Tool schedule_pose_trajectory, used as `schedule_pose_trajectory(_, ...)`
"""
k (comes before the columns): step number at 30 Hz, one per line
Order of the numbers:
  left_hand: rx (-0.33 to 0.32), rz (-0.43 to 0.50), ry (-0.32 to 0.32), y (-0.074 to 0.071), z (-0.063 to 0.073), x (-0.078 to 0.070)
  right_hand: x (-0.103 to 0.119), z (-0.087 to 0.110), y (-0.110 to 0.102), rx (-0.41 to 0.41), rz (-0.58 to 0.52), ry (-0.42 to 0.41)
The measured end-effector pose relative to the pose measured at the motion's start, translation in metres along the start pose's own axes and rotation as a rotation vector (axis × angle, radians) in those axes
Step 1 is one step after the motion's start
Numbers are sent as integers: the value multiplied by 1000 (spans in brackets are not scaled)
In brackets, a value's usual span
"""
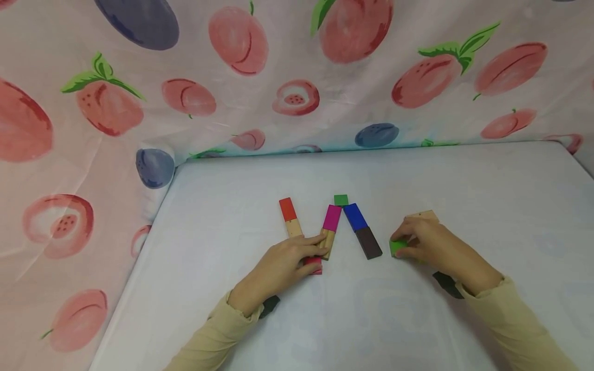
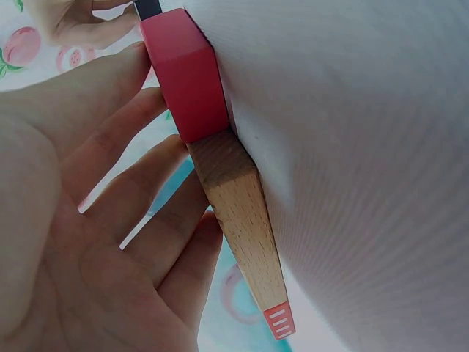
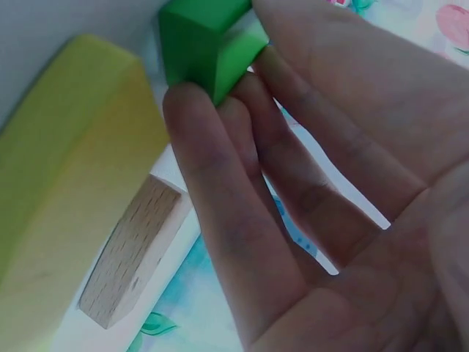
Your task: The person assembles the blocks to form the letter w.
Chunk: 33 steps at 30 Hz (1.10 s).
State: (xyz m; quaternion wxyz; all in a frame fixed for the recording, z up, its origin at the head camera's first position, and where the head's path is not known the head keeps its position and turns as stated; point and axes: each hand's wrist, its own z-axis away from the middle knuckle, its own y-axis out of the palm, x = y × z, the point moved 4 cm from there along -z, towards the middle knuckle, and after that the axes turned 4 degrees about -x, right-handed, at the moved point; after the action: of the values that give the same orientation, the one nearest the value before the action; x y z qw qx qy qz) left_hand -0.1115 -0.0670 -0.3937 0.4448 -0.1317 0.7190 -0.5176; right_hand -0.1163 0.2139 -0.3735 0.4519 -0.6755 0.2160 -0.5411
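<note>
My left hand (image 1: 290, 255) lies at the lower left of a zigzag of blocks. Its straight fingers touch the side of a pinkish-red block (image 2: 192, 81) and the plain wooden block (image 2: 242, 213) beyond it. Some fingertips overlap a second wooden block (image 1: 327, 247) in the head view. My right hand (image 1: 433, 245) pinches a small green block (image 3: 209, 44) between thumb and fingers, right of the zigzag. A yellow block (image 3: 80, 161) and another wooden block (image 3: 132, 253) lie beside this hand; it partly hides both in the head view.
An orange-red block (image 1: 287, 209) tops the zigzag's left stroke. A magenta block (image 1: 331, 218), a second green block (image 1: 341, 199), a blue block (image 1: 355, 216) and a dark brown block (image 1: 368, 242) continue it. A fruit-patterned cloth (image 1: 297, 62) hangs behind the white table (image 1: 232, 190).
</note>
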Motion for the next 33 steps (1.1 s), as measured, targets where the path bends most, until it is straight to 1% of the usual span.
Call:
schedule_pose_trajectory(2,-2,0,0,0,0,0,1,1,1,7,-13,-9)
schedule_pose_trajectory(6,-3,3,-2,0,0,0,0,2,3,33,-41,-1)
schedule_pose_trajectory(11,-2,4,-3,-1,0,-1,0,4,4,50,-53,-8)
schedule_pose_trajectory(18,-3,4,-4,-1,0,-1,5,8,6,66,-43,-44)
schedule_pose_trajectory(33,-6,-3,4,-2,0,-1,12,11,9,79,-25,-51)
